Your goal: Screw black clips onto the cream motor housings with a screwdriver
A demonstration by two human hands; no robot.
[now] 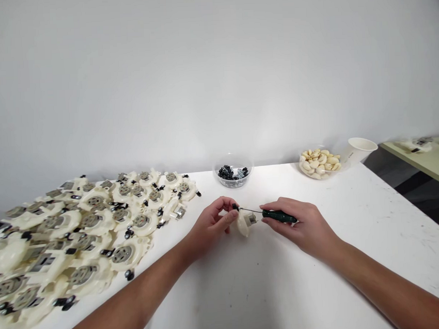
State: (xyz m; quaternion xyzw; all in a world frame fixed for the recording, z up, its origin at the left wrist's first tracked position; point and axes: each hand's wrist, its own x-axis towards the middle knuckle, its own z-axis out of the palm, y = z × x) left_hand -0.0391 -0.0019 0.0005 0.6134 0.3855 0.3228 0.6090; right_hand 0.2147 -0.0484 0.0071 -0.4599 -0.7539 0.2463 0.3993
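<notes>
Cream-coloured and plastic, a rounded motor housing is being pinched by the left hand over the white tabletop in the head view; a green-handled screwdriver is being grasped by the right hand. Screwdriving at the small black fitting is apparently being done, steady alignment being called for.

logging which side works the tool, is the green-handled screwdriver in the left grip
No, the green-handled screwdriver is in the right grip, while the left grip holds the cream plastic motor unit.
</notes>
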